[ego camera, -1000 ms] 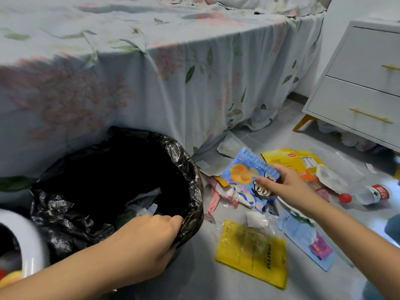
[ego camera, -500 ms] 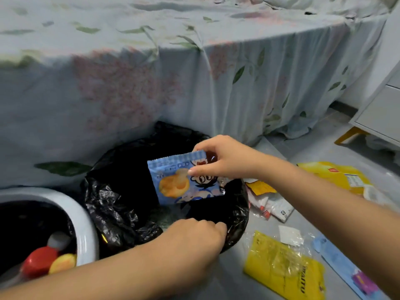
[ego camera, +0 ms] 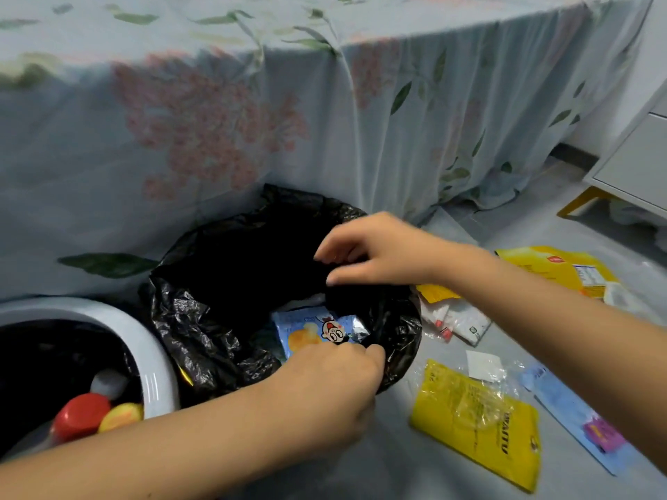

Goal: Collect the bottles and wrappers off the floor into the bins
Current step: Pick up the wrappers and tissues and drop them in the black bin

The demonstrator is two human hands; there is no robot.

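Hands over black-lined bin (ego camera: 202, 330), yellow wrapper (ego camera: 480, 424) just beside it

Bare forearms, no sleeves, unadorned.

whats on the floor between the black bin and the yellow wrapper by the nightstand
In the head view, between the black-lined bin and the far yellow wrapper lie a small yellow packet and white sachets, all on the floor.
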